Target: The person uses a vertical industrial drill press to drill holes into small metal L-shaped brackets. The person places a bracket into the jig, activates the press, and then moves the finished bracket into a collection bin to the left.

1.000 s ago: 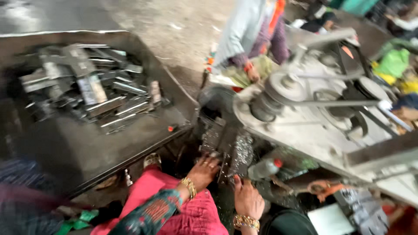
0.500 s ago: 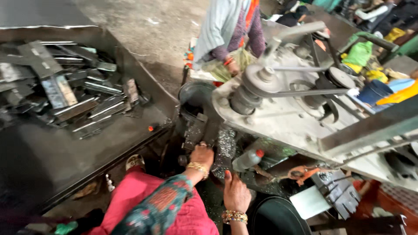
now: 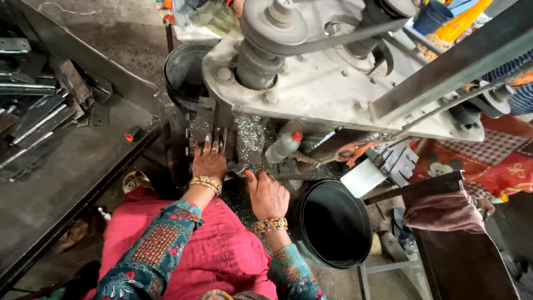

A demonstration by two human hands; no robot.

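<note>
Grimy workshop floor and dark steel surround the seated person, whose red lap fills the bottom of the view beneath a belt-driven machine with a large pulley on top. Her left hand lies flat, fingers spread and released, pressing down on a small metal block at the machine's bed, seemingly to keep the piece steady where the tool would meet it; it pins the block rather than gripping it. Her right hand rests just beside the left, loosely open with the thumb raised, holding nothing that can be made out, close under a heap of bright metal shavings that has collected between the two hands. Just beyond the right hand a small plastic bottle with a red cap lies tilted, near enough to be picked up easily. To the right of that hand stands an open black bucket, low beside the machine, likely there to catch finished pieces or waste. Well off to the left of the left hand, a dark worktop carries a pile of flat metal pieces, within an arm's sweep.
</note>
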